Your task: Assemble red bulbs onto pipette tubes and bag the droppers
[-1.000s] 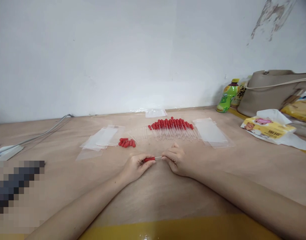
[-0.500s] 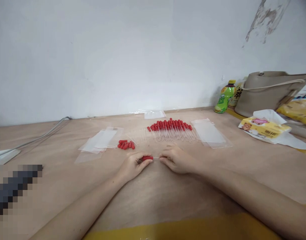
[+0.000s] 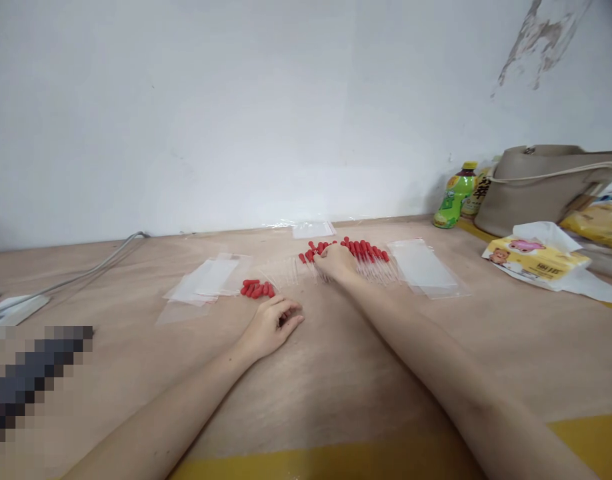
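My left hand (image 3: pixel 272 327) rests on the table with thumb and fingers apart and nothing between them. My right hand (image 3: pixel 337 262) reaches over the row of droppers, its fingers pinched on a dropper whose red bulb (image 3: pixel 323 247) shows at the fingertips; its tube is hidden by the hand. Around it lie many droppers (image 3: pixel 369 252) with red rubber bulbs away from me and thin clear tubes towards me. Several loose red bulbs (image 3: pixel 257 289) are heaped just beyond my left hand. Between heap and row lie bare clear tubes (image 3: pixel 288 271).
Clear plastic bags lie left (image 3: pixel 206 280) and right (image 3: pixel 422 267) of the droppers, with another bag (image 3: pixel 313 230) by the wall. At right stand a tissue pack (image 3: pixel 536 257), a green bottle (image 3: pixel 455 197) and a grey-beige bag (image 3: pixel 541 190). A cable (image 3: pixel 93 267) runs at left.
My right hand has moved away from my left, forward to the dropper row. The dropper that was between both hands has left my left hand, whose fingers have come apart.
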Demonstrator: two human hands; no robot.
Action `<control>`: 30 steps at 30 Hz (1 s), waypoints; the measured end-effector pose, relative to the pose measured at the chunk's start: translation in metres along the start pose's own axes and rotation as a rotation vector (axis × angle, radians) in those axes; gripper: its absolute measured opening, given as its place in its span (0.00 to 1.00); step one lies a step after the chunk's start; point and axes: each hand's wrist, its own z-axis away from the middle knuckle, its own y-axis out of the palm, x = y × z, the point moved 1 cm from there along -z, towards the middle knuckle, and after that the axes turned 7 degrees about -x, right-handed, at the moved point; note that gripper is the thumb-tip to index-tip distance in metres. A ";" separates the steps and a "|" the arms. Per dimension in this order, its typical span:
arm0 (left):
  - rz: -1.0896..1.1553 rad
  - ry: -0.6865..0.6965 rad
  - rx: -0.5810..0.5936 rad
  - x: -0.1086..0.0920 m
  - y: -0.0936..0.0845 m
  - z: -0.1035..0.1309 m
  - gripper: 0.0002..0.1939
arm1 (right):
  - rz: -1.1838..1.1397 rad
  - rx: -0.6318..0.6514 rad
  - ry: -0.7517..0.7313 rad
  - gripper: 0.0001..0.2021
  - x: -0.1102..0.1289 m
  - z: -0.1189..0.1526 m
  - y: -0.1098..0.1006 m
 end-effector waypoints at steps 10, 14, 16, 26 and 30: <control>0.007 -0.006 0.027 0.003 -0.001 0.002 0.08 | 0.163 -0.036 0.035 0.17 -0.001 0.003 0.011; -0.019 0.009 0.015 0.004 0.001 0.002 0.07 | 0.167 -0.027 -0.044 0.19 0.013 0.009 0.013; -0.097 0.014 -0.076 0.007 -0.001 0.001 0.06 | 0.159 -0.005 -0.087 0.18 0.023 0.012 0.018; -0.564 -0.214 -0.340 0.040 -0.028 -0.004 0.14 | 0.175 0.173 -0.059 0.11 0.051 0.006 0.042; -0.555 -0.157 -0.320 0.038 -0.028 -0.004 0.15 | 0.176 0.221 -0.073 0.10 0.057 0.007 0.041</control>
